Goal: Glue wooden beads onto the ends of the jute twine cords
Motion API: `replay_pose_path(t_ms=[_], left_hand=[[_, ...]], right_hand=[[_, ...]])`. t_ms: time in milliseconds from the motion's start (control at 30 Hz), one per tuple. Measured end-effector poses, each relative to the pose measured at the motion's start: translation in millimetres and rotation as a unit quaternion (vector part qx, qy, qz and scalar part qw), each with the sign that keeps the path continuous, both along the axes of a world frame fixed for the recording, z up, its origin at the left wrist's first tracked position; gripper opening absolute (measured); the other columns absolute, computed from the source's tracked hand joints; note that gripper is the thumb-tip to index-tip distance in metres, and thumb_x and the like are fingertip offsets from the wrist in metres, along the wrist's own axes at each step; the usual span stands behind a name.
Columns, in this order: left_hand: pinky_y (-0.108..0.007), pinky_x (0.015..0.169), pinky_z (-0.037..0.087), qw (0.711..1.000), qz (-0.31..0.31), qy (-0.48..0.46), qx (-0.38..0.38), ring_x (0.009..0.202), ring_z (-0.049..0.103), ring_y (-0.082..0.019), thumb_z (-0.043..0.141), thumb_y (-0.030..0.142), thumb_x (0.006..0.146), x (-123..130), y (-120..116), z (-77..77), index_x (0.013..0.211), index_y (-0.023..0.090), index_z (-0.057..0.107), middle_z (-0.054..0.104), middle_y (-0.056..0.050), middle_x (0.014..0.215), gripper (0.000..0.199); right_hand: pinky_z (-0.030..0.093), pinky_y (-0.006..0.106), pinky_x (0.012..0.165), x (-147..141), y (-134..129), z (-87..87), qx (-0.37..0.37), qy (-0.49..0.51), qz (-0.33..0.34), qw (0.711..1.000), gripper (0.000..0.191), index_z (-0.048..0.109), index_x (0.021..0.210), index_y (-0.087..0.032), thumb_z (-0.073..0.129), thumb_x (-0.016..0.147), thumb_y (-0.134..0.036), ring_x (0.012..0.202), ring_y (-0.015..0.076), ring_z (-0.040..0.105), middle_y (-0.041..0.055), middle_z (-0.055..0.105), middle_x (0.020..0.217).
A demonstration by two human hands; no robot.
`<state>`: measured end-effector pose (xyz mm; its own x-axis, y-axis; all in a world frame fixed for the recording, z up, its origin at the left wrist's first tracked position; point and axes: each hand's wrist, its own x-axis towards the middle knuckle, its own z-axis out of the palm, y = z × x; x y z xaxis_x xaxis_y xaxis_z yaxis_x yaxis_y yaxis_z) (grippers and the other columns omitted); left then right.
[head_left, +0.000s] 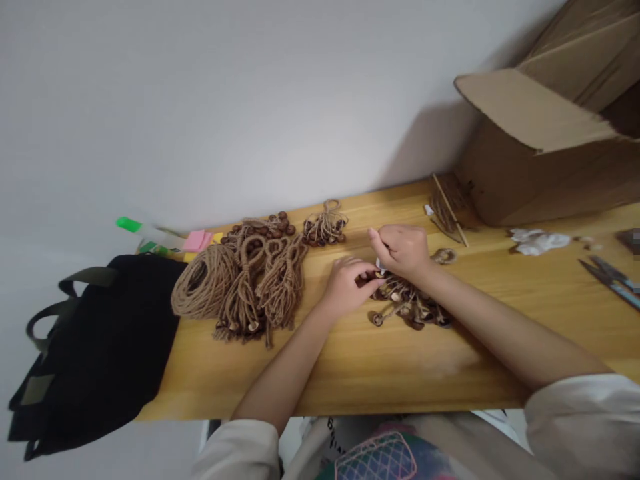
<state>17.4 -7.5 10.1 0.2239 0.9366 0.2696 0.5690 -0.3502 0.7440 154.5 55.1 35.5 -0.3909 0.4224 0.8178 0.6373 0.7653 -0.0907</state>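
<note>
My left hand pinches a small brown shell-like piece at the left edge of a cluster of brown pieces on twine. Close beside it, my right hand is curled over the cluster, fingers wrapped round something white that shows only as a small bit below the fist. A twine loop sticks out behind my right wrist. Left of my hands lie knotted twine bundles and a coil of twine. Behind them is a smaller bundle with brown beads.
A black bag covers the table's left end, near pink sticky notes and a green-capped tube. On the right are an open cardboard box, a thin stick, crumpled white paper and scissors.
</note>
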Motion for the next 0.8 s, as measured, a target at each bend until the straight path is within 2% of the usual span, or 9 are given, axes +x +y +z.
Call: replay_pose_path(t_ms=[100,300,467,633,800], left_hand=[[-0.029,0.069,0.041,1.000,0.004,0.007,0.006,0.066,0.058,-0.014,0.076,0.021,0.067,-0.2,0.2,-0.7,0.072,0.019,0.068,0.066,0.001,0.067,0.010],[-0.030,0.069,0.042,1.000,0.009,0.029,-0.008,0.066,0.057,-0.015,0.076,0.025,0.068,-0.3,0.5,-1.4,0.071,0.020,0.068,0.065,0.001,0.065,0.010],[-0.030,0.069,0.042,1.000,0.011,0.019,-0.003,0.065,0.056,-0.014,0.076,0.022,0.067,-0.2,0.1,-1.6,0.068,0.019,0.067,0.064,0.001,0.064,0.010],[-0.029,0.068,0.043,1.000,0.018,0.004,-0.009,0.063,0.056,-0.014,0.077,0.020,0.066,0.1,-0.4,0.6,0.068,0.018,0.067,0.063,0.001,0.063,0.011],[-0.028,0.067,0.044,0.999,0.023,-0.009,-0.024,0.064,0.056,-0.013,0.078,0.018,0.064,1.1,-0.6,3.4,0.069,0.018,0.067,0.065,0.001,0.065,0.011]], right_hand=[[0.023,0.024,0.045,-0.4,-0.3,0.7,-0.013,0.002,0.006,1.000,0.044,0.037,0.046,-0.018,0.043,0.090,-0.021,0.040,0.0083,0.033,-0.0019,0.040,0.040],[0.023,0.025,0.045,-0.1,-2.0,1.3,-0.046,-0.040,-0.025,0.998,0.048,0.036,0.045,-0.018,0.036,0.092,-0.028,0.040,0.0086,0.032,-0.0015,0.038,0.039],[0.024,0.024,0.045,0.3,-2.9,1.4,-0.020,-0.034,-0.014,0.999,0.048,0.038,0.046,-0.018,0.038,0.092,-0.027,0.040,0.0088,0.032,-0.0013,0.039,0.039],[0.025,0.024,0.045,0.4,-3.0,2.7,-0.009,-0.049,-0.031,0.998,0.048,0.039,0.045,-0.018,0.039,0.092,-0.027,0.040,0.0086,0.033,-0.0013,0.040,0.039],[0.024,0.025,0.045,0.9,-3.2,2.8,-0.036,-0.054,-0.040,0.997,0.050,0.035,0.045,-0.018,0.035,0.093,-0.029,0.041,0.0088,0.031,-0.0012,0.036,0.040]])
